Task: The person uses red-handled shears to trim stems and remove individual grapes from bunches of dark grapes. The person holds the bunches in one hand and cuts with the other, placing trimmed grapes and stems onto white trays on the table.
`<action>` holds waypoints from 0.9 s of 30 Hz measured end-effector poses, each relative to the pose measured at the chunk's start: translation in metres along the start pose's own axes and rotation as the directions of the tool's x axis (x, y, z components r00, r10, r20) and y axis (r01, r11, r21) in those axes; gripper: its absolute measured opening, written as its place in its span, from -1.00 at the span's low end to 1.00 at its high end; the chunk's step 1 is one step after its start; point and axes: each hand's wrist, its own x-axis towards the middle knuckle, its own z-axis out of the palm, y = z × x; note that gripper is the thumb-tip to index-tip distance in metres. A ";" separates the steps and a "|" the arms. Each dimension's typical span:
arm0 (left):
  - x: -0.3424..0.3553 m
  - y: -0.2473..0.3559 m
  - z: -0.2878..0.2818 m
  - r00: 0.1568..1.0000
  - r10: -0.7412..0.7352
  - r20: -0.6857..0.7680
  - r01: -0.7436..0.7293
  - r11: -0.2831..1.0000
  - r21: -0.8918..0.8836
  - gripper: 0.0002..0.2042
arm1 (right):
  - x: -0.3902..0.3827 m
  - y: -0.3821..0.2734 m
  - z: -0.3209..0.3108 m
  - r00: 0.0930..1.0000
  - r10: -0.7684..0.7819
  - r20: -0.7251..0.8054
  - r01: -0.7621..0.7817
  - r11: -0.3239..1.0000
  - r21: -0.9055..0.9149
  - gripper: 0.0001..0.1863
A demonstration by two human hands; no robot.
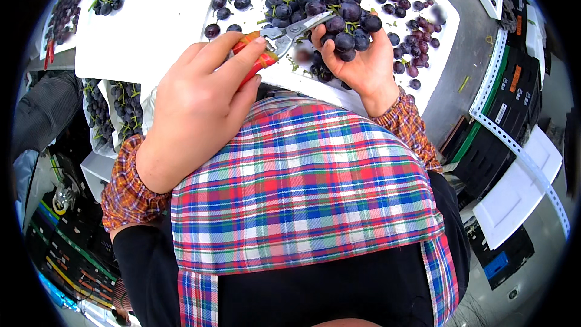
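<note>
White tray (428, 74), dark grapes (346, 41) in right hand (369, 69)

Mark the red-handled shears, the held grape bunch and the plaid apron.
Red-handled shears (285, 37): head view, on the grey metal near the pivot.
Held grape bunch (345, 42): head view, on a dark grape at the front.
Plaid apron (305, 188): head view, on the middle of the checked cloth.
</note>
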 end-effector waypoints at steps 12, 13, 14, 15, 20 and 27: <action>0.010 0.010 -0.014 0.997 -0.005 0.074 -0.010 0.982 0.190 -0.65 | -0.002 0.009 0.009 1.000 -0.022 -0.006 0.022 0.998 -0.065 -0.29; 0.010 0.011 -0.016 0.997 -0.009 0.077 -0.005 0.983 0.183 -0.65 | -0.002 0.008 0.009 1.000 -0.016 -0.005 0.016 0.998 -0.055 -0.30; 0.010 0.011 -0.017 0.997 -0.015 0.078 0.001 0.985 0.174 -0.65 | -0.003 0.008 0.010 1.000 -0.008 -0.004 0.008 0.999 -0.046 -0.30; 0.009 0.012 -0.017 0.997 -0.022 0.073 0.009 0.985 0.172 -0.65 | -0.003 0.008 0.010 1.000 -0.002 0.002 0.002 0.999 -0.042 -0.30; 0.009 0.017 -0.019 0.996 -0.029 0.087 0.017 0.990 0.138 -0.65 | -0.003 0.010 0.008 0.998 -0.052 0.020 0.054 0.993 -0.105 -0.30; 0.009 0.018 -0.012 0.994 -0.065 0.083 0.050 0.985 0.166 -0.65 | -0.003 0.013 0.012 0.998 -0.050 0.037 0.054 0.990 -0.127 -0.29</action>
